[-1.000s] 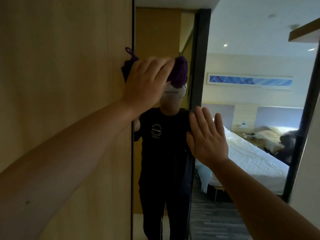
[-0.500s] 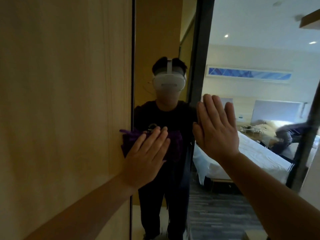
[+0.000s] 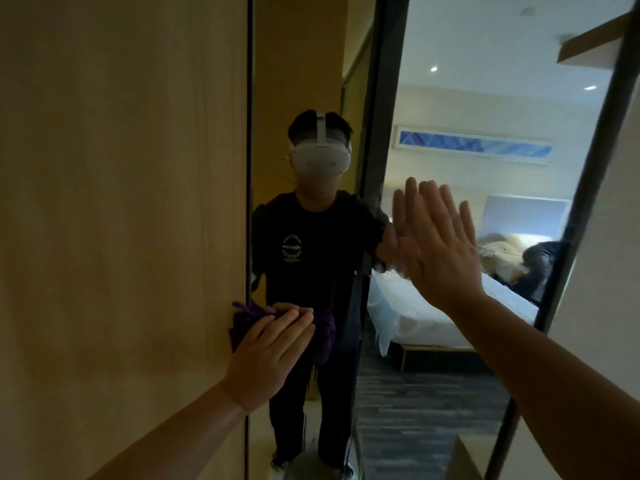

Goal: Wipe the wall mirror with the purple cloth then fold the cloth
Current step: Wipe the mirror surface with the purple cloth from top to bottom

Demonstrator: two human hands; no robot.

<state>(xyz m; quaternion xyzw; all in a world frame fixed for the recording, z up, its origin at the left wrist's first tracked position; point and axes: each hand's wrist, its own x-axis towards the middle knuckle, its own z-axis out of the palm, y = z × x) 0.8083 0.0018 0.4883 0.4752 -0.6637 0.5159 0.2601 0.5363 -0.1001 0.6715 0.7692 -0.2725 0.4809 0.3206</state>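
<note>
My left hand [image 3: 266, 355] had slid the cloth [image 3: 323, 336] lower down the mirror [image 3: 433, 393], palm flat on it; right hand [image 3: 438, 242] spread open.

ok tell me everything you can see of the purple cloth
The purple cloth is a dark violet, soft, fuzzy-looking fabric, bunched up rather than spread flat. It sits low on the wall mirror, at the mirror's left edge beside the wood panel. The left hand presses it flat-palmed against the glass, fingers extended over it, hiding its middle. A rumpled tuft pokes out upper left and a lobe hangs at the right. Part of what shows may be its reflection.
</note>
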